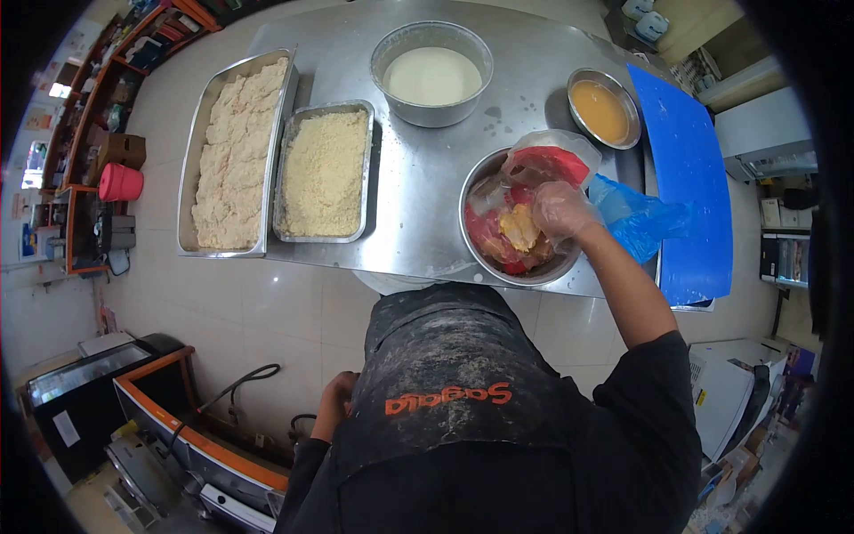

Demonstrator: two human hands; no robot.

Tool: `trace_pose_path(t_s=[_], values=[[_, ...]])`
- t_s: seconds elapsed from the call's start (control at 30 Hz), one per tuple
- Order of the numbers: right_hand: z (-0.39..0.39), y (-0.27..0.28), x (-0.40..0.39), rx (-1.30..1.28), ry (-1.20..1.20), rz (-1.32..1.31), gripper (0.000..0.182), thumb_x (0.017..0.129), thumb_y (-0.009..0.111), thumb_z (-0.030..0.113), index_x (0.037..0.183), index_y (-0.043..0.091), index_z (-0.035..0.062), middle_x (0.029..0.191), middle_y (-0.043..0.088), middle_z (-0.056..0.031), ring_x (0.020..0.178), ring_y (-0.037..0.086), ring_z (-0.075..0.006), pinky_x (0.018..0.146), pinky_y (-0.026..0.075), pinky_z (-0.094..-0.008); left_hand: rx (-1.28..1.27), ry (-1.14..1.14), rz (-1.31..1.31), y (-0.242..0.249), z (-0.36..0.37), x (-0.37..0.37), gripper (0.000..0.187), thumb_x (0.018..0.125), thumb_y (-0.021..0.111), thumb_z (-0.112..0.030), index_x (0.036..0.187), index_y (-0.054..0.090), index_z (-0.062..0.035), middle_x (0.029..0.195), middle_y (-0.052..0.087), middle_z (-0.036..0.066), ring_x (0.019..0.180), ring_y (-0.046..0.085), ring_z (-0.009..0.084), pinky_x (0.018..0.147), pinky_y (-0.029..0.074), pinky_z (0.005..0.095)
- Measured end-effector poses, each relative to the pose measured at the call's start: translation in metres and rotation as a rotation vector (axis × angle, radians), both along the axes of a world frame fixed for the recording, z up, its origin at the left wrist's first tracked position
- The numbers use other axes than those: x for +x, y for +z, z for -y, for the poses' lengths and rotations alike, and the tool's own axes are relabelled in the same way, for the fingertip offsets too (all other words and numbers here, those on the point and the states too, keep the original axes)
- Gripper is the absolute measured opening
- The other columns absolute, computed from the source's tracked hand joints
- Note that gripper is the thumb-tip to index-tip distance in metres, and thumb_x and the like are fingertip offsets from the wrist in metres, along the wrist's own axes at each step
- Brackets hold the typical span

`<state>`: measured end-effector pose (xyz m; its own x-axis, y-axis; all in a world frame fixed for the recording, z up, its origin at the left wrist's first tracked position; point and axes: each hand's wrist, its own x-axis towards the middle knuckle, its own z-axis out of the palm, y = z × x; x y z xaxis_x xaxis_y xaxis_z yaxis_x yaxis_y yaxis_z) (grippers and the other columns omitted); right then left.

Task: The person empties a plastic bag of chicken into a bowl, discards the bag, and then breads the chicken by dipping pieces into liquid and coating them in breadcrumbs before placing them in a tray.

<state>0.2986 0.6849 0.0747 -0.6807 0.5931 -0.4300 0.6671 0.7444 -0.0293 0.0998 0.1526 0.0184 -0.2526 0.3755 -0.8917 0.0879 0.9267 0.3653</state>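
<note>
My right hand (564, 214), in a clear plastic glove, reaches into a round metal bowl (466, 233) at the table's front edge. Its fingers are bent against a pale yellowish piece of meat (519, 227); the fingertips are partly hidden. Reddish meat and clear plastic with red parts (551, 165) fill the bowl. A crumpled blue plastic bag (633, 214) lies just right of it. My left hand (337, 392) hangs low beside the apron, bare, with its fingers curled and partly hidden.
On the metal table (427, 214) stand a long tray of coated pieces (236, 160), a tray of crumbs (325, 173), a pot of white liquid (432, 76) and a bowl of orange liquid (600, 111). A blue board (689, 187) lies at the right.
</note>
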Motion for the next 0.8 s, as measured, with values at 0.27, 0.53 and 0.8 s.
trace_pose_path(t_s=[0.27,0.53,0.8], values=[[-0.004,-0.006,-0.011,-0.199,0.027,-0.011,0.038,0.08,0.06,0.043,0.084,0.073,0.0078,0.094,0.07,-0.0186,0.091,0.065,-0.0392,0.082,0.051,-0.0479,0.083,0.087,-0.014,0.027,-0.012,-0.024,0.032,0.081,0.07,-0.02,0.103,0.067,0.0033,0.103,0.068,0.016,0.097,0.063,0.0246,0.085,0.047,0.0374],[0.012,0.02,0.006,-0.9,-0.49,-0.514,0.025,0.078,0.076,0.025,0.081,0.069,0.0019,0.075,0.062,-0.0068,0.072,0.06,-0.0179,0.07,0.051,-0.0323,0.02,0.102,0.066,0.047,-0.023,-0.057,0.023,0.085,0.069,-0.012,0.105,0.066,-0.0007,0.105,0.067,0.011,0.101,0.062,0.02,0.089,0.044,0.0337],[0.023,0.047,0.007,-0.524,-0.554,-0.359,0.031,0.08,0.078,0.026,0.094,0.07,-0.0005,0.091,0.069,-0.0129,0.082,0.067,-0.027,0.076,0.054,-0.038,0.299,0.104,0.1,0.056,-0.015,-0.082,0.022,0.083,0.07,-0.015,0.097,0.069,0.0016,0.096,0.069,0.012,0.085,0.064,0.0204,0.074,0.049,0.0363]])
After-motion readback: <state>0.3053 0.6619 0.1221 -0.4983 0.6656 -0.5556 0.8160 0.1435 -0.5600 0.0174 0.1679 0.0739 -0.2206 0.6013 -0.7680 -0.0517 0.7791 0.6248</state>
